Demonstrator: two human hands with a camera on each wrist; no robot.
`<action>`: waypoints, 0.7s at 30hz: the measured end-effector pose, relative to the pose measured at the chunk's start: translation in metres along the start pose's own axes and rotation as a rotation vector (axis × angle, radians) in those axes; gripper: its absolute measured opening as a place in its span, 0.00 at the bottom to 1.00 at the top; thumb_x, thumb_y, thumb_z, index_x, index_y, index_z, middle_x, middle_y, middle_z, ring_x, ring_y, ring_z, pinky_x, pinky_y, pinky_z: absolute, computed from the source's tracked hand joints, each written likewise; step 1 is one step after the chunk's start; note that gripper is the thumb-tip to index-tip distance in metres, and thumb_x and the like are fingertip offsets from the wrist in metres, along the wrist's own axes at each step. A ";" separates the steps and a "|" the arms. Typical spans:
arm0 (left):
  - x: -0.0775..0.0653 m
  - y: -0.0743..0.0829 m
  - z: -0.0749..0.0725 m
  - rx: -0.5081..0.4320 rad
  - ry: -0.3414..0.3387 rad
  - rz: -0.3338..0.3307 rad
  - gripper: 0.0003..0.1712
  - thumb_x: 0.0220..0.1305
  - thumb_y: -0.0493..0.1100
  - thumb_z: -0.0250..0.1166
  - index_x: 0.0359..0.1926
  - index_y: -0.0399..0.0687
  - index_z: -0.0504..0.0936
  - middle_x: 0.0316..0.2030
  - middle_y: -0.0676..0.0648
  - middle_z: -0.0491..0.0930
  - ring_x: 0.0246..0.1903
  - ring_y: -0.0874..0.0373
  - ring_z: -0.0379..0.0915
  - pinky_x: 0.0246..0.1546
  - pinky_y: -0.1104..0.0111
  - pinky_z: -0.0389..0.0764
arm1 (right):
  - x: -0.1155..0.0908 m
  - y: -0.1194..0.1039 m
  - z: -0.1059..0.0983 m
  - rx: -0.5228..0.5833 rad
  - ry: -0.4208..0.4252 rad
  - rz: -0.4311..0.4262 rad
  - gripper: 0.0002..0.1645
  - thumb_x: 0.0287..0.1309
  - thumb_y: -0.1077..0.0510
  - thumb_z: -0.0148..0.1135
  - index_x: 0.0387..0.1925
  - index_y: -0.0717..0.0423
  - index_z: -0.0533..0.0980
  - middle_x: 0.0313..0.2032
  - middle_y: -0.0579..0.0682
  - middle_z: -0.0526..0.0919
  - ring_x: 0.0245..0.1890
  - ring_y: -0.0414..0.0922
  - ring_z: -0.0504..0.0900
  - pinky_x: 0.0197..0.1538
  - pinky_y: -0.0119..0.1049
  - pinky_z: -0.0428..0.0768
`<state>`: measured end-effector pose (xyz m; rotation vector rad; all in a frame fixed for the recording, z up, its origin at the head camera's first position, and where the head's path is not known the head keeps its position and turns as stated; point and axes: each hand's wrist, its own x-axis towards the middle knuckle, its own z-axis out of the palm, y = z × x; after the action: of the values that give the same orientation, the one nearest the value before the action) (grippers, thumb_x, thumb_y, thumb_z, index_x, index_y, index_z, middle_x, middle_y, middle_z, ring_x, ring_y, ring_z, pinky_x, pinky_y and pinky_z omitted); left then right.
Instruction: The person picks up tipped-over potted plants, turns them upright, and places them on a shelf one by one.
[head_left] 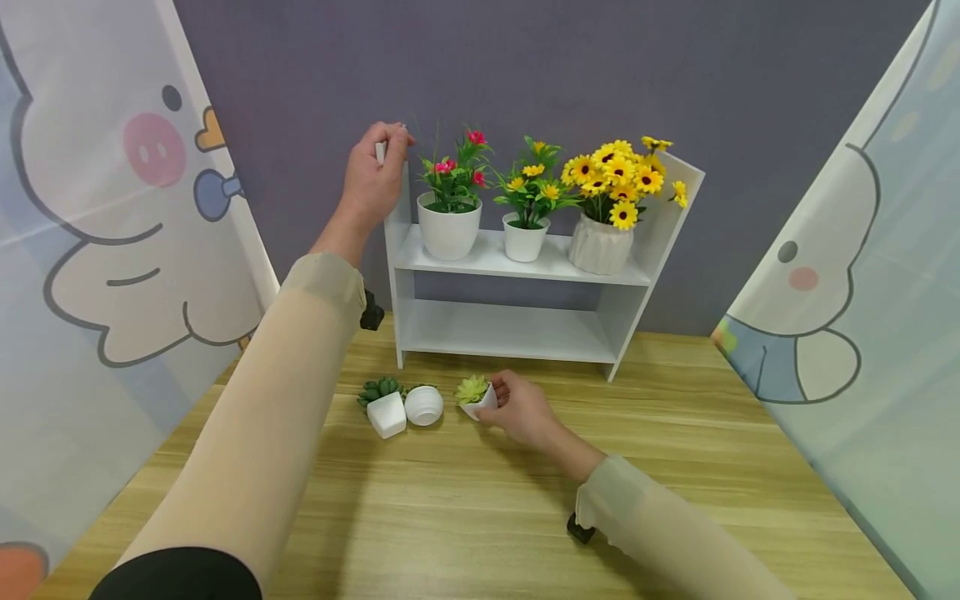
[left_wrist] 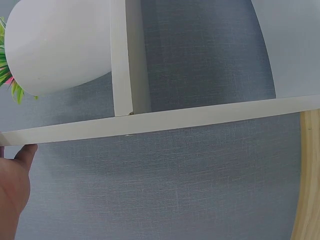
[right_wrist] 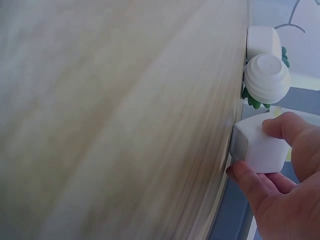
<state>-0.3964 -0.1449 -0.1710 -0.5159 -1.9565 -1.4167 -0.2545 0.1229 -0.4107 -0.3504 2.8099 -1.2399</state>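
My left hand [head_left: 377,171] grips the top of the white shelf's left side panel [left_wrist: 165,122]; in the left wrist view only part of that hand [left_wrist: 14,187] shows, thumb against the panel. Down on the table, my right hand [head_left: 525,408] pinches a small white pot with a light green succulent [head_left: 472,389] between thumb and fingers. In the right wrist view this pot [right_wrist: 262,145] lies tilted, close to the tabletop. Left of it lie a round ribbed white pot [head_left: 423,406], tipped with its base showing, and a square white pot [head_left: 387,415] with a dark green succulent.
On the upper board of the white shelf [head_left: 510,329] stand a pot of red flowers [head_left: 450,229], a smaller pot of yellow flowers [head_left: 525,239] and a ribbed pot of sunflowers [head_left: 602,243]. Printed cartoon curtains [head_left: 135,275] flank the wooden table [head_left: 450,517].
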 end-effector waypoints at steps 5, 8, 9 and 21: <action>0.000 0.000 0.000 0.004 0.000 0.001 0.21 0.88 0.53 0.54 0.52 0.37 0.80 0.59 0.38 0.80 0.80 0.62 0.65 0.80 0.68 0.66 | 0.001 0.004 -0.001 0.028 -0.012 -0.019 0.33 0.59 0.55 0.83 0.60 0.63 0.78 0.49 0.55 0.87 0.49 0.48 0.86 0.53 0.44 0.88; 0.000 0.000 -0.001 0.009 -0.004 -0.008 0.22 0.87 0.53 0.54 0.53 0.37 0.80 0.65 0.40 0.80 0.80 0.62 0.65 0.79 0.68 0.67 | 0.002 0.006 -0.001 0.049 -0.018 -0.023 0.33 0.58 0.57 0.84 0.60 0.63 0.78 0.48 0.55 0.87 0.48 0.48 0.86 0.53 0.44 0.88; 0.000 0.000 -0.001 0.010 -0.004 -0.009 0.22 0.87 0.54 0.54 0.53 0.37 0.80 0.66 0.41 0.80 0.80 0.62 0.65 0.78 0.67 0.67 | 0.002 0.006 0.000 0.056 -0.020 -0.023 0.33 0.58 0.57 0.84 0.60 0.63 0.78 0.49 0.55 0.87 0.49 0.48 0.86 0.53 0.44 0.88; 0.000 -0.001 -0.001 0.001 0.002 -0.002 0.21 0.87 0.53 0.55 0.52 0.37 0.80 0.58 0.45 0.79 0.78 0.60 0.67 0.76 0.68 0.69 | 0.008 0.012 0.001 0.154 -0.093 -0.011 0.33 0.63 0.64 0.79 0.65 0.66 0.75 0.53 0.60 0.88 0.53 0.52 0.89 0.56 0.45 0.89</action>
<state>-0.3974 -0.1459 -0.1717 -0.5121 -1.9571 -1.4166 -0.2650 0.1285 -0.4198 -0.4036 2.6187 -1.3937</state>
